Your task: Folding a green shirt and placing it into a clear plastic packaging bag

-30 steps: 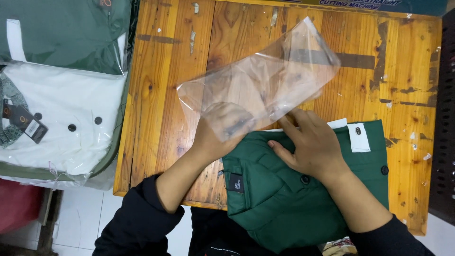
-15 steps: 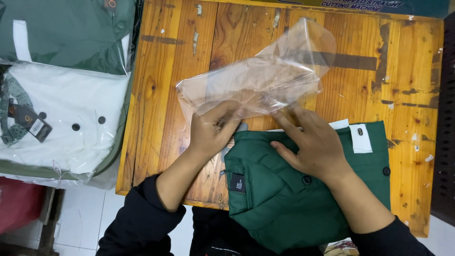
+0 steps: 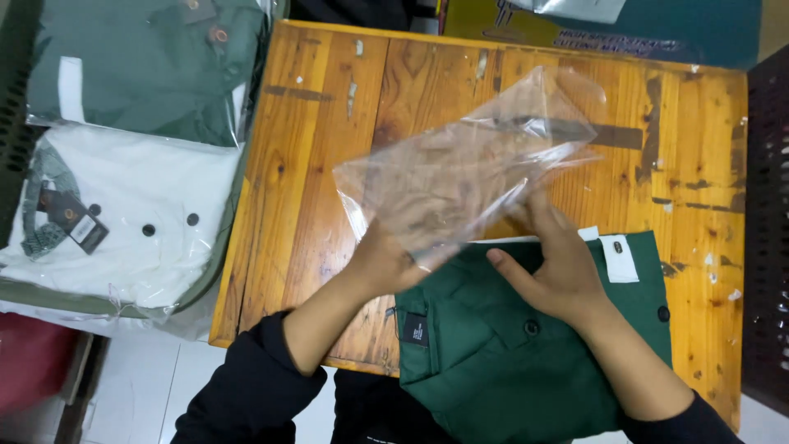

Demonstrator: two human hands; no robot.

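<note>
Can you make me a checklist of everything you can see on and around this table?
Surface: worn wooden table with scuffs and tape scraps.
Job's things: clear plastic bag; folded green shirt with tags.
Clutter: nothing seen.
Grips: left hand holds the bag's open end; right hand rests on the shirt, fingers at the bag.
Cables: nothing seen.
Surroundings: bagged white shirt and bagged dark green shirt stacked at left; dark crate at right.
</note>
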